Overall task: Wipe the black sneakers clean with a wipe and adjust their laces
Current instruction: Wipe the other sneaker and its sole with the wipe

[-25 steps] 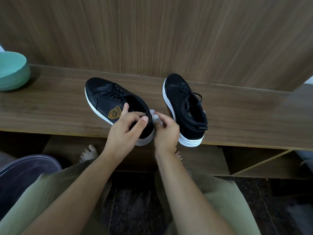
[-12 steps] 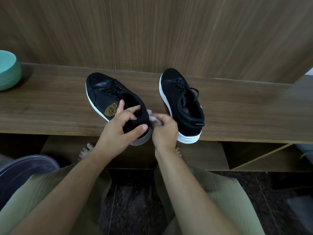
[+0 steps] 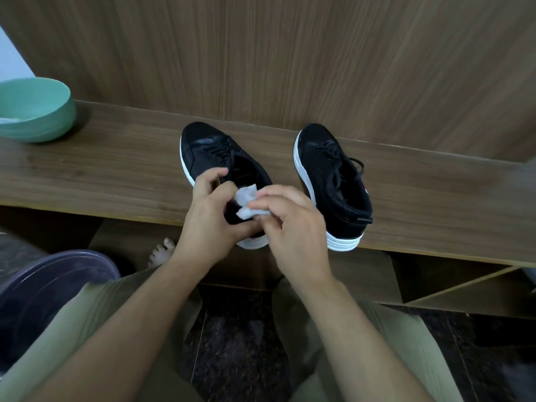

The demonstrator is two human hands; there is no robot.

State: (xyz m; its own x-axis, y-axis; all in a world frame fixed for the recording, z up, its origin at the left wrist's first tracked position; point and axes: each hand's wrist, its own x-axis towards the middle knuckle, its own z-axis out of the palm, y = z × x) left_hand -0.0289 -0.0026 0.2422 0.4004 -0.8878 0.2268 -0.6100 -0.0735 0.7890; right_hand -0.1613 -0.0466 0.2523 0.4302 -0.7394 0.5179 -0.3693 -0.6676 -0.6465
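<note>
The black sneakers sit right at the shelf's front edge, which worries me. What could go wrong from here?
The black white-soled sneaker on the right has its heel at the front edge of the wooden shelf and nothing holds it; a nudge might tip it off. The left hand grips the other black sneaker at its overhanging heel, so a slip could drop it. The right hand only pinches the small white wipe, which could fall.

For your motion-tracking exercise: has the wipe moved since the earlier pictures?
Yes. The wipe has come from beside the left sneaker's heel to over its opening.
</note>
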